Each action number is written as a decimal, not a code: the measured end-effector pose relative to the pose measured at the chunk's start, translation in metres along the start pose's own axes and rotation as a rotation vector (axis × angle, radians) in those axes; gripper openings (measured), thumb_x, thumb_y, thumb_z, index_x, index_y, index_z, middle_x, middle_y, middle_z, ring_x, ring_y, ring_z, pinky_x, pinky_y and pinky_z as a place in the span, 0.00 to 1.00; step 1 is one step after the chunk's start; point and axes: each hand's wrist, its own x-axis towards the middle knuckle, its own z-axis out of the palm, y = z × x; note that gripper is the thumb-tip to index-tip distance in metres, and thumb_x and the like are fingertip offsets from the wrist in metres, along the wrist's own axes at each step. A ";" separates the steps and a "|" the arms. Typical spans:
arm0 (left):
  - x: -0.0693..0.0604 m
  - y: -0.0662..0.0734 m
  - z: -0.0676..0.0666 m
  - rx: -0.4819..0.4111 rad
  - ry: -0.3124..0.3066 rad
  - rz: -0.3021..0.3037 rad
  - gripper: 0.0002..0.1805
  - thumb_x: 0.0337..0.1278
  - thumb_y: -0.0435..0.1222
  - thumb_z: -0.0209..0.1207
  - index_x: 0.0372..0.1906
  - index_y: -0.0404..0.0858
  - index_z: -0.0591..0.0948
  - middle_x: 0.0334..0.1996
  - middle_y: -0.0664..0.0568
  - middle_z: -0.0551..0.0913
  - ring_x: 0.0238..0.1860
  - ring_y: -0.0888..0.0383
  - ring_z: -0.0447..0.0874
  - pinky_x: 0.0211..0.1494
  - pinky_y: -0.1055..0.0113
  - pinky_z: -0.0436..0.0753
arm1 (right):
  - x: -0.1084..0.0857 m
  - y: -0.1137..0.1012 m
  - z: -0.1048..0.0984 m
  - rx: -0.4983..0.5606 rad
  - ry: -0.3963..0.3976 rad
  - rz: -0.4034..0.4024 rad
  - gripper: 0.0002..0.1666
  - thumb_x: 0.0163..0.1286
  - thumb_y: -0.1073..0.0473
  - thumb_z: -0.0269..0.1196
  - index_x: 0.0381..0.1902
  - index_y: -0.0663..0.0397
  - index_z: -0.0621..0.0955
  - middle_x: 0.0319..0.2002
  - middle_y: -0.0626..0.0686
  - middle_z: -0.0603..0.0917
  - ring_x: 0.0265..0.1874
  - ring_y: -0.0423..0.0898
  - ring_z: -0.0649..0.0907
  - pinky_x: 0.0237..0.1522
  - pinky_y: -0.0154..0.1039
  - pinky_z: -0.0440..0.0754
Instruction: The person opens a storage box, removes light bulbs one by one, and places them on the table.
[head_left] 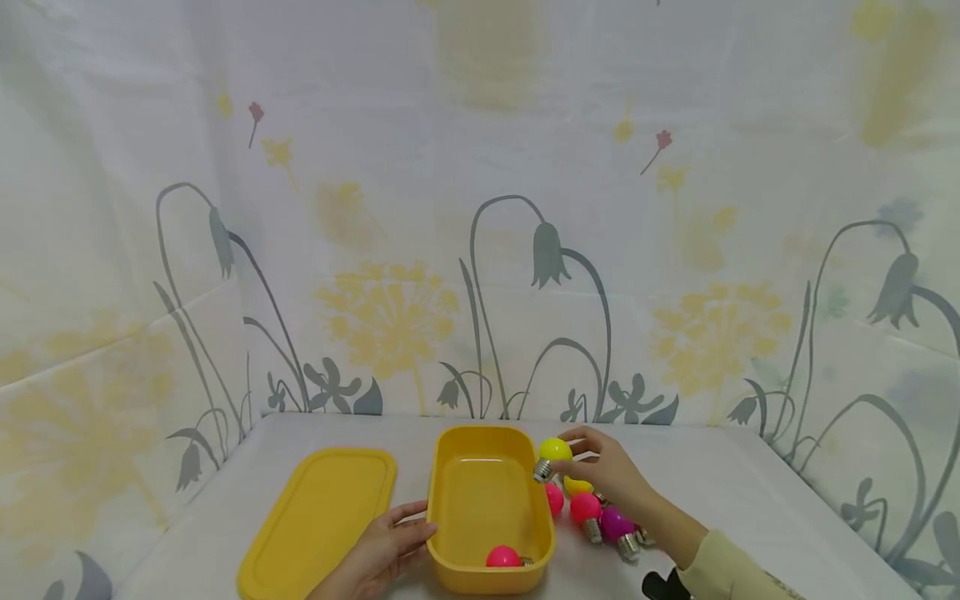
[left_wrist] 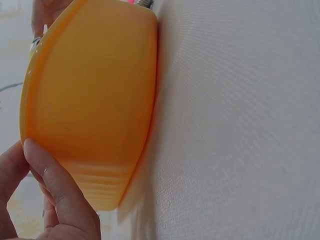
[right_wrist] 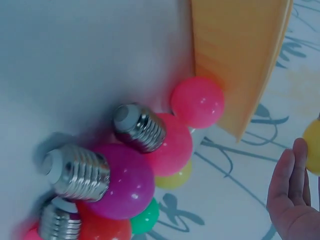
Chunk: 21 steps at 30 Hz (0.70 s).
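Note:
A deep yellow plastic box (head_left: 491, 500) stands on the table, its top uncovered. My left hand (head_left: 386, 546) grips its left rim; in the left wrist view the fingers (left_wrist: 60, 190) lie against the box's wall. Over the right rim, my right hand (head_left: 611, 471) pinches a yellow light bulb (head_left: 556, 450) by its round part, with the metal screw base tilted downward. That bulb is cut off at the edge of the right wrist view. Inside the box, near its front end, lies a pink bulb (head_left: 503, 557).
Right of the box several loose bulbs lie bunched together, among them a pink bulb (right_wrist: 172, 145), a purple bulb (right_wrist: 125, 182) and a green bulb (right_wrist: 145, 217). A flat yellow lid (head_left: 322, 517) lies to the left. Behind hangs a flower-patterned cloth (head_left: 480, 167).

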 end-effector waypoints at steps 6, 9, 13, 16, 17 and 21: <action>-0.002 0.001 0.000 0.000 0.006 -0.005 0.32 0.54 0.29 0.62 0.62 0.23 0.63 0.37 0.47 0.80 0.33 0.60 0.82 0.38 0.69 0.81 | -0.003 0.013 -0.019 -0.020 0.047 0.039 0.27 0.54 0.52 0.71 0.50 0.55 0.76 0.39 0.54 0.79 0.37 0.50 0.79 0.41 0.47 0.81; -0.002 0.001 0.000 -0.004 0.005 -0.004 0.32 0.54 0.29 0.62 0.62 0.23 0.62 0.38 0.47 0.80 0.33 0.60 0.82 0.38 0.69 0.81 | -0.005 0.018 -0.028 -0.064 0.072 0.075 0.30 0.54 0.49 0.70 0.52 0.56 0.76 0.42 0.54 0.79 0.39 0.50 0.78 0.41 0.46 0.81; -0.002 0.000 -0.001 -0.007 -0.001 0.001 0.32 0.54 0.28 0.62 0.62 0.23 0.63 0.37 0.47 0.81 0.33 0.60 0.82 0.38 0.69 0.81 | -0.010 0.024 -0.039 -0.107 0.082 0.100 0.32 0.55 0.48 0.69 0.54 0.58 0.74 0.46 0.57 0.78 0.42 0.51 0.78 0.41 0.48 0.81; -0.002 0.000 -0.001 -0.006 0.002 0.001 0.32 0.54 0.29 0.62 0.62 0.23 0.63 0.37 0.48 0.81 0.33 0.60 0.82 0.38 0.69 0.81 | -0.014 0.030 -0.047 -0.116 0.083 0.097 0.32 0.57 0.49 0.68 0.54 0.59 0.73 0.47 0.58 0.78 0.42 0.51 0.78 0.42 0.49 0.80; -0.001 0.000 0.000 -0.006 0.005 -0.001 0.32 0.54 0.29 0.62 0.62 0.23 0.63 0.37 0.48 0.80 0.33 0.60 0.82 0.38 0.69 0.81 | -0.015 0.032 -0.050 -0.116 0.084 0.100 0.32 0.57 0.49 0.68 0.54 0.60 0.73 0.47 0.58 0.78 0.42 0.51 0.78 0.43 0.49 0.80; 0.000 0.000 0.000 0.001 0.014 -0.003 0.33 0.53 0.29 0.63 0.62 0.24 0.63 0.37 0.49 0.80 0.33 0.60 0.81 0.39 0.69 0.81 | -0.017 0.042 -0.061 -0.128 0.102 0.123 0.32 0.58 0.49 0.67 0.55 0.62 0.73 0.46 0.59 0.78 0.41 0.52 0.79 0.43 0.50 0.79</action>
